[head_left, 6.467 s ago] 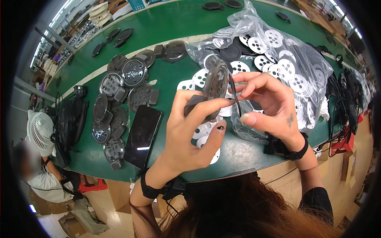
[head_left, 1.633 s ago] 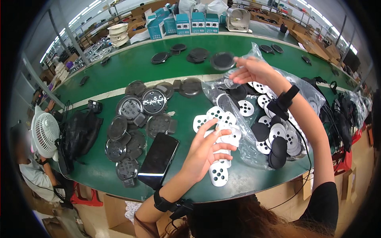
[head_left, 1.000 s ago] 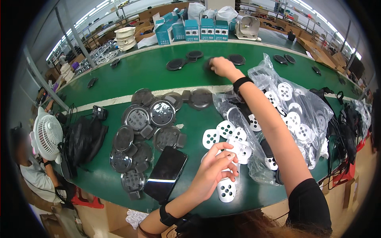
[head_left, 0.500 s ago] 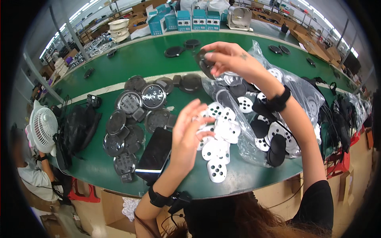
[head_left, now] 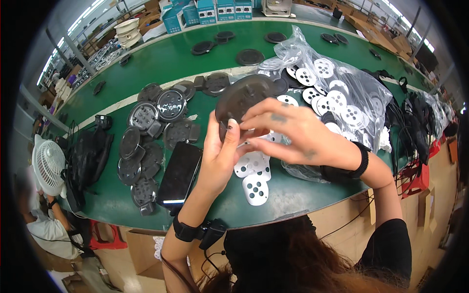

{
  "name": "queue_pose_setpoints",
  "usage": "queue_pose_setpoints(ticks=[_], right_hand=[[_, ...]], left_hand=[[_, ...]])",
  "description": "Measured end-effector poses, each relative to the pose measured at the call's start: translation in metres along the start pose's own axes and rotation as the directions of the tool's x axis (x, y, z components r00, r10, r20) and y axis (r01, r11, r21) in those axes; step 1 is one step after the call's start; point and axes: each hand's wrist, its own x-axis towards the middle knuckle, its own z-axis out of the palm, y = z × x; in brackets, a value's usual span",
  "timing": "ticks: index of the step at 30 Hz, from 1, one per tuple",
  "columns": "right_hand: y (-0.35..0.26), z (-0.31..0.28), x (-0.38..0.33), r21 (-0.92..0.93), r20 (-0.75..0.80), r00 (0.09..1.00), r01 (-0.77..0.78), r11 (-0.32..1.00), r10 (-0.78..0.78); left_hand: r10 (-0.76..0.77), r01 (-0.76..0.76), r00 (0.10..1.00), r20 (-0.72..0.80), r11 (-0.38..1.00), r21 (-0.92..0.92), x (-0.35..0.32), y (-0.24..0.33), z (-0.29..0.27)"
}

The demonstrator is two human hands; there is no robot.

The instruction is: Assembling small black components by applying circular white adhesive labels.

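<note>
Both my hands are raised above the green table [head_left: 161, 63] and meet on one round black plastic disc [head_left: 243, 96]. My left hand [head_left: 221, 151] grips its lower edge from below with thumb and fingers. From the right, my right hand [head_left: 293, 134] closes its fingers over the disc's lower right side. Below them lie white round perforated plates [head_left: 255, 188], some on the table, more in a clear plastic bag [head_left: 342, 93].
Several black round parts [head_left: 146, 132] are piled at the left, next to a black phone [head_left: 180, 173]. More black discs [head_left: 250, 56] lie farther back, before teal boxes [head_left: 215, 10]. Black cables [head_left: 88, 156] and a white fan [head_left: 48, 163] sit at the left edge.
My right hand reached to the far side of the table, took a black disc and brought it back. My left hand rose from the white plates to meet it.
</note>
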Motion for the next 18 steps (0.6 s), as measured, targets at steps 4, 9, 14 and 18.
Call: queue_pose_setpoints(ticks=[4,9,14,18], right_hand=[[0.007,-0.019,-0.004,-0.012,-0.213,0.938,-0.28,0.96,0.271],[0.041,-0.019,-0.031,-0.113,0.01,0.943,-0.329,0.938,0.332],[0.063,-0.027,-0.046,-0.293,-0.111,0.898,-0.438,0.85,0.425],[0.081,-0.043,-0.065,-0.397,-0.015,0.797,-0.56,0.728,0.604]], left_hand=[[-0.038,0.039,0.998,-0.047,0.999,0.033,0.005,0.001,-0.011],[0.019,-0.031,0.999,-0.041,0.952,-0.304,0.005,0.007,-0.022],[0.033,-0.053,0.994,-0.104,0.979,-0.196,0.005,0.006,-0.023],[0.032,-0.046,0.982,-0.187,0.996,-0.07,0.004,0.007,-0.01]])
